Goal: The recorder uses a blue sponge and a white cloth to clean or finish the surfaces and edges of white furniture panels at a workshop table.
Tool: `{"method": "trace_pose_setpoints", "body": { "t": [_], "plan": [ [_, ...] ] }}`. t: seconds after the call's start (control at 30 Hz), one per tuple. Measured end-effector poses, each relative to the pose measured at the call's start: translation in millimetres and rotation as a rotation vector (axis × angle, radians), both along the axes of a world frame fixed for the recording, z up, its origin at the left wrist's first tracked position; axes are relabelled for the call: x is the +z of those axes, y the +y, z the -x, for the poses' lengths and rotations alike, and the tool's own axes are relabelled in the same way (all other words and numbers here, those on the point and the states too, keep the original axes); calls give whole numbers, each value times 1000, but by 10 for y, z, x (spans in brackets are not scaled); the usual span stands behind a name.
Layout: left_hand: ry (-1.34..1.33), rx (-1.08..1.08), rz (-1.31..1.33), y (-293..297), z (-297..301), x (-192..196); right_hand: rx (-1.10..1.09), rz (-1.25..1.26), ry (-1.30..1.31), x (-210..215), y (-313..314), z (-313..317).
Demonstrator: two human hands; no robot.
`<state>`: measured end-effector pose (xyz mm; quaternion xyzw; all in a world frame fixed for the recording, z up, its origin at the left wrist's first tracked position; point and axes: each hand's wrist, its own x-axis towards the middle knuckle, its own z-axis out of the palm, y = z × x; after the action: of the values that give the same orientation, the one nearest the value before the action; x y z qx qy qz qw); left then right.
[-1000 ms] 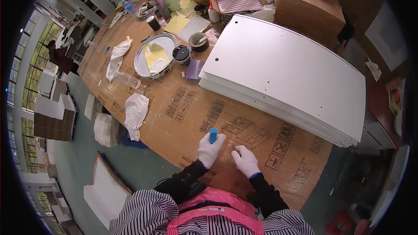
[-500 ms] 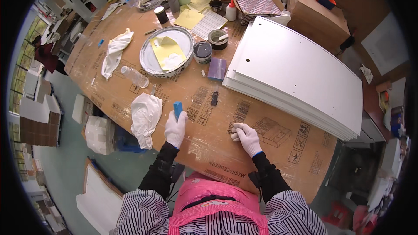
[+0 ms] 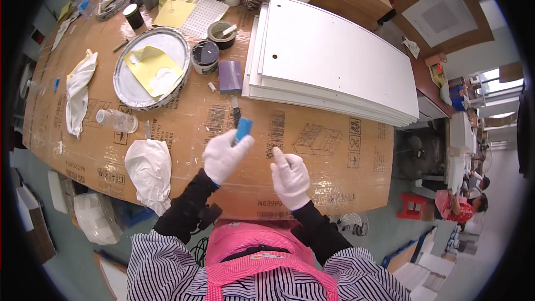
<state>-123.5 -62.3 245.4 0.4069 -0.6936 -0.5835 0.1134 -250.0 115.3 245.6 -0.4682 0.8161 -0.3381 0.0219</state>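
Observation:
My left hand point(image 3: 224, 158), in a white glove, grips a small blue block point(image 3: 243, 130) and holds it above the cardboard-covered table point(image 3: 200, 173). To its right is my right hand point(image 3: 291, 181), also gloved, with the forefinger stretched out and the other fingers loosely bent. I see nothing in the right hand. Just beyond the blue block lies a dark strip point(image 3: 236, 110). Farther off are a purple block point(image 3: 230, 76) and a stack of white panels point(image 3: 340, 56). A crumpled white cloth point(image 3: 148, 168) lies left of my left hand.
A round tub lid point(image 3: 121, 90) carries yellow sandpaper point(image 3: 146, 72). Near it stand a dark-topped tub point(image 3: 205, 56) and a tape roll point(image 3: 222, 32). A clear bottle point(image 3: 118, 121) lies on its side. Beyond the table, at right, stands a red stool point(image 3: 411, 206).
My view has turned to the right. My left hand has carried the blue block rightward, closer to my right hand. The right forefinger has straightened from a curled position.

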Motion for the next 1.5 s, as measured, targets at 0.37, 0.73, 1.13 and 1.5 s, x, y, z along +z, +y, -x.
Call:
{"method": "trace_pose_setpoints", "body": {
  "t": [0.37,0.73,1.13,1.5],
  "plan": [
    [198,77,288,-63,79,55,-189,248,-25,126,-255,513],
    [-408,51,1118,-1012,-186,-1120,-282,1068,-1927,21,-356,1518],
    [-541,41,1016,-1002,-162,-1043,-306,781,-1212,-16,-64,2162],
    [-553,37,1009,-996,-120,-1029,-236,125,-459,153,-239,2206]
  ]
}}
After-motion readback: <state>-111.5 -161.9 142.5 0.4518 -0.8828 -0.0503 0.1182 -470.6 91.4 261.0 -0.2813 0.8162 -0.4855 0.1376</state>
